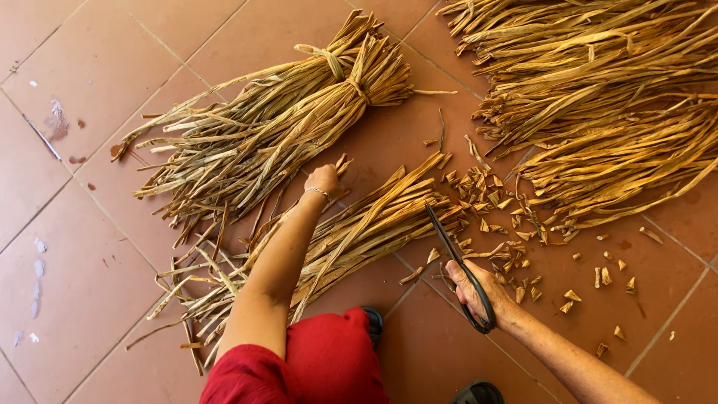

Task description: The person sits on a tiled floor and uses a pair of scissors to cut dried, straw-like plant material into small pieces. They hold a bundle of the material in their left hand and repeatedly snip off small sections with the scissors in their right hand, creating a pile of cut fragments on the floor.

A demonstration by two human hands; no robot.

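A: What is held nearest?
B: Black scissors (458, 262) are gripped by the right hand (479, 292), blades closed, pointed far-left.
A: And beyond?
B: A loose bundle of dry, flat golden strips (351, 232) is pinched by the left hand (323, 179), arm outstretched; its long axis runs near-left to far-right. A tied sheaf (277, 127) lies farther.

Dried leaf strips and scissors on the tiled floor

A loose bundle of dried strips (351, 232) lies slanted, cut ends up-right, its top strips pinched. Black scissors (456, 262), blades closed, point up-left, tips touching those ends; handles gripped near tan offcuts (501, 224).
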